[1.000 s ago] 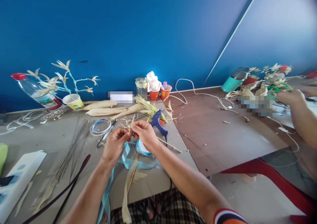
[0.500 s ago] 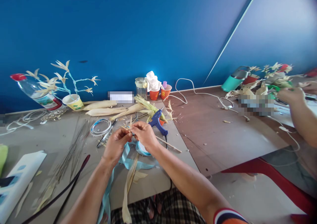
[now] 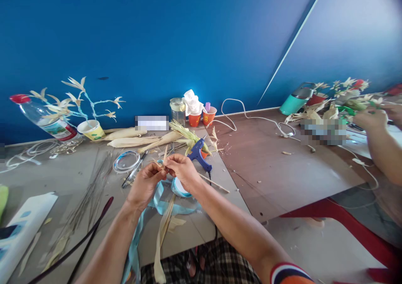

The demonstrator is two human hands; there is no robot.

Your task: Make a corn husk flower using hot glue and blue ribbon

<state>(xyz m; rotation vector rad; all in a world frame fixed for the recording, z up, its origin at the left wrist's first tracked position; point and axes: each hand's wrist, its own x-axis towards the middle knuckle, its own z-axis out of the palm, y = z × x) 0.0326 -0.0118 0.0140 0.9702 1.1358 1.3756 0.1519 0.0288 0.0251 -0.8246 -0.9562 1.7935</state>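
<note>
My left hand point(image 3: 147, 181) and my right hand point(image 3: 182, 170) meet over the front of the table, fingers pinched together. Between them they hold a small piece of dried corn husk point(image 3: 166, 152), its pale pointed tips sticking up; the fingers hide its lower part. Just below my right hand lies a roll of light blue ribbon point(image 3: 180, 188), and a loose length of ribbon point(image 3: 161, 204) trails past my left wrist. Long husk strips point(image 3: 165, 234) hang over the table edge. Beyond my right hand rests a blue glue gun point(image 3: 197, 154).
Husks point(image 3: 132, 142), a coil of wire point(image 3: 126, 162) and thin stems point(image 3: 91, 188) lie across the table. Behind stand a yellow cup point(image 3: 91, 130) with husk flowers, a bottle point(image 3: 53, 123) and orange cups point(image 3: 209, 116). At right, another person's hand point(image 3: 372, 118) works near a green container point(image 3: 295, 104).
My right fingers have shifted slightly on the husk piece, and more of its tips show above them. The other person's hands have moved a little. Otherwise the scene stays the same.
</note>
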